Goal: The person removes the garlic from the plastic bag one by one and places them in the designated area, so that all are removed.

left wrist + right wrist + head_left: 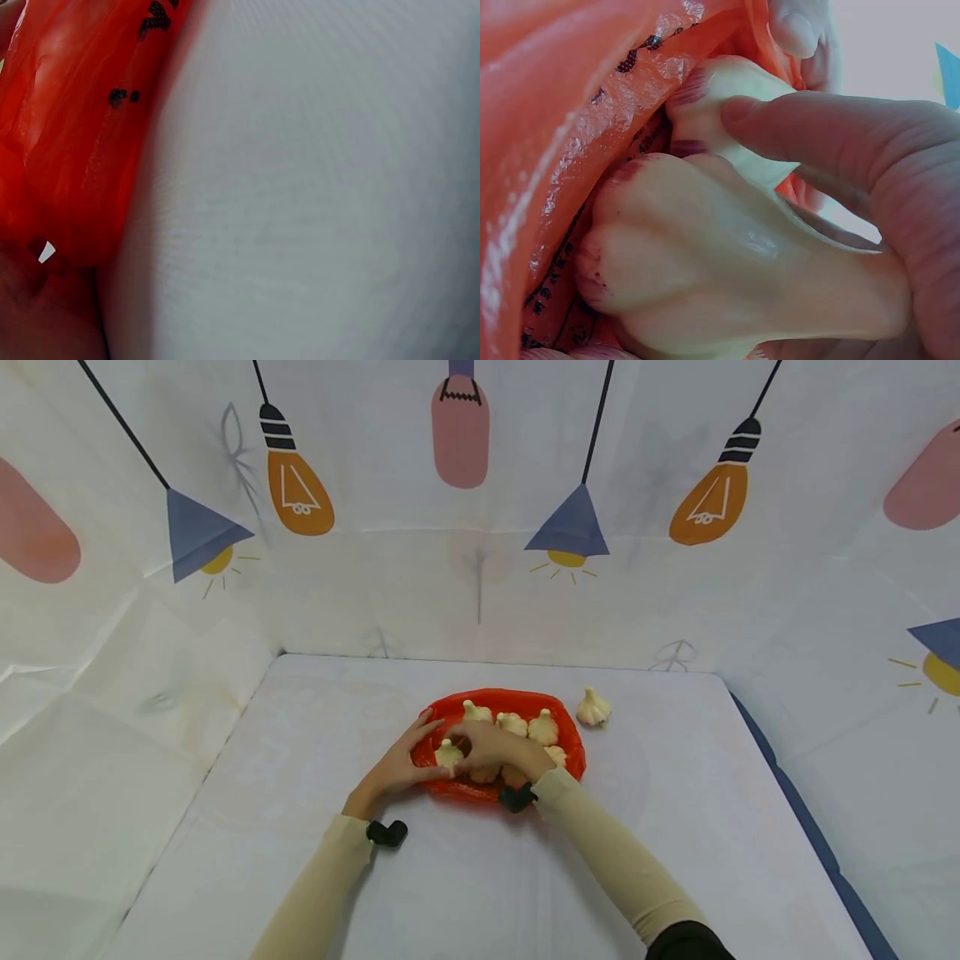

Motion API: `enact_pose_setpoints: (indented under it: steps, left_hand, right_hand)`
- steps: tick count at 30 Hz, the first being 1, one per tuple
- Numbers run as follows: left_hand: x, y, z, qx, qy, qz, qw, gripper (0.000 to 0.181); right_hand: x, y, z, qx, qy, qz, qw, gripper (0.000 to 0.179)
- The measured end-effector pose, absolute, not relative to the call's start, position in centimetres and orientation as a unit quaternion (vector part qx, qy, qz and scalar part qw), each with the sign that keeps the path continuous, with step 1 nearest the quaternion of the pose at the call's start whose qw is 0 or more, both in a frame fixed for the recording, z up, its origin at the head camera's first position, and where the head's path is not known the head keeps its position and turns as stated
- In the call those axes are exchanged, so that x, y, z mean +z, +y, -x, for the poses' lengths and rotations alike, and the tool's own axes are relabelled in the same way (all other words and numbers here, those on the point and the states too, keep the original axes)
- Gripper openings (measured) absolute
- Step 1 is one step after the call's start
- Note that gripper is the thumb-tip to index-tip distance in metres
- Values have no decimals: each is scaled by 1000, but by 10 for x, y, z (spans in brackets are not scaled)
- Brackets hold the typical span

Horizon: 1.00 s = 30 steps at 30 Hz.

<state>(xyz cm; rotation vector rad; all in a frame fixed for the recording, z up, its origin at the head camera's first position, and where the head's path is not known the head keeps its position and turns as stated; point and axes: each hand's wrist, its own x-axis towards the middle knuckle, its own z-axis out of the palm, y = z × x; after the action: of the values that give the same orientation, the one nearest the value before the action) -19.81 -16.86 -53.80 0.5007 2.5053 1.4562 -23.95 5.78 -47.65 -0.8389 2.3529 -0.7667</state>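
Garlic bulb [447, 753], pale cream and lobed, sits at the left end of a red plastic bag [517, 700], its short stalk pointing up in the head view. The right hand [491, 747] pinches it; the right wrist view shows the thumb [802, 124] laid on its smooth side, with mauve streaks about the base. A nearer bulb [697, 255] in that view, glossy and ribbed, tapers to a stalk directed toward the palm. The left hand [401, 764] rests at the bag's left rim, thumb and fingers spread apart, the thumb beside the pinched bulb. More bulbs [543, 727] lie within the bag; a single loose bulb [594, 707] stands outside it, just beyond the right rim.

The bag's rim is crumpled and raised, with black print on the plastic. White tabletop [735, 793] extends on all sides of it: a narrower band toward the rear edge, broader stretches left and right, the right one bounded by a dark blue border [804, 818]. Beyond the rear edge rises a lamp-printed sheet [390, 577]. Both forearms, in beige sleeves [322, 885], occupy the near side.
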Motion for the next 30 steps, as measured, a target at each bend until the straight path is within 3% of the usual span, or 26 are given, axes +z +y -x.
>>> enact_pose_setpoints:
  steps: [15,30]
  left_hand:
    - [-539,-169,197,485,852,-167,102,89]
    - [-541,-167,197,492,847,-187,80,82]
  right_hand:
    - [-470,67,241,-292,872,313,237,49]
    - [-445,91,236,-396,845,292,209,50]
